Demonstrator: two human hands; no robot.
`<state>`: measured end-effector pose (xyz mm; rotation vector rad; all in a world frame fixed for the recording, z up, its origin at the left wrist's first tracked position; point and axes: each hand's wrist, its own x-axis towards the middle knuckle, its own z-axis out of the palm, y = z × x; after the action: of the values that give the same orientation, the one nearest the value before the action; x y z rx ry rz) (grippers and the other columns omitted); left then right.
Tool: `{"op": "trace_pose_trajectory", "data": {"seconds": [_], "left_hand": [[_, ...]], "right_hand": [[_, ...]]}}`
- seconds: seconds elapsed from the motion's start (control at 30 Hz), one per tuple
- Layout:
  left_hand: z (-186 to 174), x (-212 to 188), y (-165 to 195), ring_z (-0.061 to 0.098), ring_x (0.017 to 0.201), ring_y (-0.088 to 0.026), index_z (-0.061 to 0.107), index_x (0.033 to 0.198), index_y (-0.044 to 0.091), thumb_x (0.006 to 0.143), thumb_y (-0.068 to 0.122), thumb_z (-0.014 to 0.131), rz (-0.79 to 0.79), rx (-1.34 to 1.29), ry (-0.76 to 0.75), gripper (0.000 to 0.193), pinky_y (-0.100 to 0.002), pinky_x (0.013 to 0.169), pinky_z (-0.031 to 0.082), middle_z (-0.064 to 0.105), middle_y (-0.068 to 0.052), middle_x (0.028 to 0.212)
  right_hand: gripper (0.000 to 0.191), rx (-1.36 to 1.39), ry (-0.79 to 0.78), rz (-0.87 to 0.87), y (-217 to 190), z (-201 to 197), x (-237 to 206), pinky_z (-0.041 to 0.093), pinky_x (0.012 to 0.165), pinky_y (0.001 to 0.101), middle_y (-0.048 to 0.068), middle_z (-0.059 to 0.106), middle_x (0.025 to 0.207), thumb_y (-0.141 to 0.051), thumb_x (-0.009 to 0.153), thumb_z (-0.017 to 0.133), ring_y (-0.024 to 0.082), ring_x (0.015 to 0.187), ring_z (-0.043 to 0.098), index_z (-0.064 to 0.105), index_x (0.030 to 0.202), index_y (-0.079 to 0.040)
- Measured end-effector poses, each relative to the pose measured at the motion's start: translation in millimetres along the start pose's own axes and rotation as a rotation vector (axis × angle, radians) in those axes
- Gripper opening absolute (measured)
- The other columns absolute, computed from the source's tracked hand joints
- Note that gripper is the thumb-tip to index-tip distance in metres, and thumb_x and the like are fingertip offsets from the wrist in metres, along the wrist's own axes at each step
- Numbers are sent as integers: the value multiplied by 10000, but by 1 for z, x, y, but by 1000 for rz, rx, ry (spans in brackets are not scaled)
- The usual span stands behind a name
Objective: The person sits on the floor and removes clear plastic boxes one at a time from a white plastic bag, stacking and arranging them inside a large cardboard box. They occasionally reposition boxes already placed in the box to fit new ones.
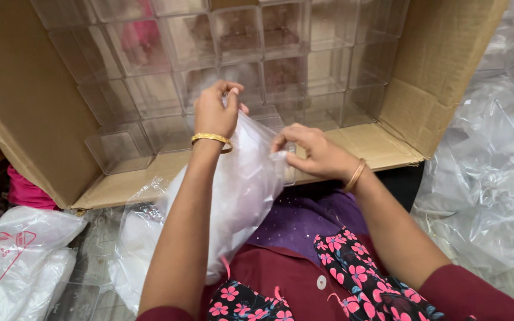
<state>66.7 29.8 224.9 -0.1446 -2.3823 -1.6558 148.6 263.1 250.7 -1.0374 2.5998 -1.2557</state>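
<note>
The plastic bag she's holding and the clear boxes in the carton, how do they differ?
The plastic bag is soft, crumpled and milky, while the clear boxes are rigid, square and see-through. The bag is pinched at its top by the left hand and right hand above the lap; the boxes sit untouched, stacked in rows inside the cardboard carton, which lies on its side. Both are plastic that lets light through.

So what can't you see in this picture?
Head view only:
- What is inside the plastic bag: its cloudy film and the left hand hide it.
- The fingers of the right hand are partly buried in the bag's folds.
- The top of the cardboard box and its upper clear containers are cut off by the edge.
</note>
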Motion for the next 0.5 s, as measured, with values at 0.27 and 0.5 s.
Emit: {"op": "trace_pose_trajectory", "data": {"seconds": [0.27, 0.5], "left_hand": [[4, -34, 40, 703, 637, -293, 679, 1193, 124, 981, 169, 615, 210, 146, -60, 225, -388, 651, 525, 728, -138, 750], [-14, -46, 47, 730, 959, -340, 610, 1353, 96, 1027, 351, 655, 355, 79, -13, 417, -396, 836, 552, 740, -200, 1123]], "right_hand": [[637, 321, 253, -6, -6, 12, 15, 395, 1134, 345, 115, 560, 1452, -235, 943, 733, 193, 1357, 516, 439, 1462, -10], [337, 662, 21, 271, -1, 37, 24, 562, 806, 264, 18, 758, 1025, -249, 941, 747, 76, 909, 670, 724, 1148, 16]]}}
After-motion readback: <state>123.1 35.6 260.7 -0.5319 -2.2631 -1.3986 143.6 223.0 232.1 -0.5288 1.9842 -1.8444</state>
